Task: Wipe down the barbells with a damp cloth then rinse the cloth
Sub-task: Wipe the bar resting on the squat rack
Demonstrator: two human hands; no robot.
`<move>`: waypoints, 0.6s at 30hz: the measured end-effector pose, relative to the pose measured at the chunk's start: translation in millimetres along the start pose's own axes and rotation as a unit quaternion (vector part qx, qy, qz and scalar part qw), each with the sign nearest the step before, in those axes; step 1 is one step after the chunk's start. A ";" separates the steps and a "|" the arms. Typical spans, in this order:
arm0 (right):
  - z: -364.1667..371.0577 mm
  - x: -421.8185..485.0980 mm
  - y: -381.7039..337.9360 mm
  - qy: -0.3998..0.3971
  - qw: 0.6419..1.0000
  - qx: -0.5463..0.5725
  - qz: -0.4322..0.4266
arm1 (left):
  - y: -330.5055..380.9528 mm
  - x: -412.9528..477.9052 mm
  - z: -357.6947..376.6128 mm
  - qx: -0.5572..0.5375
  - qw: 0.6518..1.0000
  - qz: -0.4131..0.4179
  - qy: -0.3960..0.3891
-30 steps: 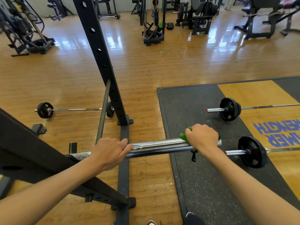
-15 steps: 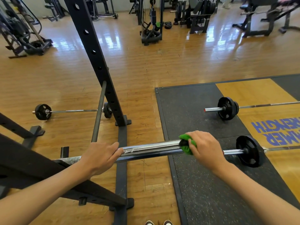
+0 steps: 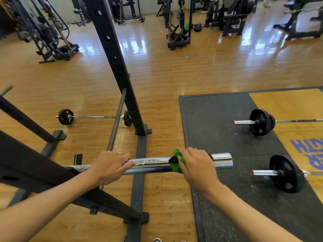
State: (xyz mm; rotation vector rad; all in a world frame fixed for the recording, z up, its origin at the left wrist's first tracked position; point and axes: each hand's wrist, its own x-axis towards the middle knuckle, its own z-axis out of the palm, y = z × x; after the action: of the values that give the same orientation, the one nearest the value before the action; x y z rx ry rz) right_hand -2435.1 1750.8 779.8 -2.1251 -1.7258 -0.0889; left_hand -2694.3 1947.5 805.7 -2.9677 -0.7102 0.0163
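A chrome barbell sleeve [image 3: 153,165] lies across the black rack in front of me, its free end [image 3: 225,161] pointing right. My left hand [image 3: 110,165] grips the sleeve near the rack. My right hand [image 3: 195,163] holds a green cloth [image 3: 177,165] wrapped around the sleeve, a short way in from the end. Two more barbells lie on the mat at right, one near [image 3: 283,173] and one farther back [image 3: 262,122]. A small barbell [image 3: 94,117] lies on the wood floor at left.
The black rack upright [image 3: 115,63] rises just beyond the bar, with its base beam [image 3: 138,180] running toward my feet and a sloped beam [image 3: 43,173] at lower left. A black rubber mat [image 3: 218,130] covers the floor at right. Gym machines [image 3: 178,23] stand far back.
My right hand has slid the green cloth leftward along the sleeve, away from its end, so more bare chrome shows to the right. My left hand keeps its grip.
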 end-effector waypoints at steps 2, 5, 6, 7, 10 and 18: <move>-3.5 -8.0 23.6 0.001 1.000 -0.013 -0.021 | 0.2 0.3 1.6 -0.009 1.000 -0.009 -0.007; -16.9 9.3 23.6 -0.020 0.994 -0.058 0.092 | 1.5 0.7 0.8 -0.020 0.999 -0.022 -0.025; -16.4 18.3 15.7 -0.042 0.987 -0.072 0.136 | 2.2 0.9 0.0 -0.027 0.999 -0.028 -0.031; -13.8 29.3 6.6 -0.072 0.979 -0.074 0.175 | 2.9 1.2 -0.3 -0.031 0.998 -0.033 -0.036; -2.5 62.2 -31.9 -0.152 0.963 -0.016 0.222 | 2.9 0.6 0.7 -0.032 0.998 -0.039 -0.040; 21.7 29.3 -59.5 0.023 0.999 0.019 -0.033 | -3.6 -0.8 2.1 -0.067 0.995 -0.041 -0.057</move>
State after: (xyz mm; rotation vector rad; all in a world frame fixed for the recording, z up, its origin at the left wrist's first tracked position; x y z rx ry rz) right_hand -2489.1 1794.7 784.3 -2.0243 -1.7566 -0.1229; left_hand -2696.8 1950.5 804.0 -3.0819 -0.8808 0.1381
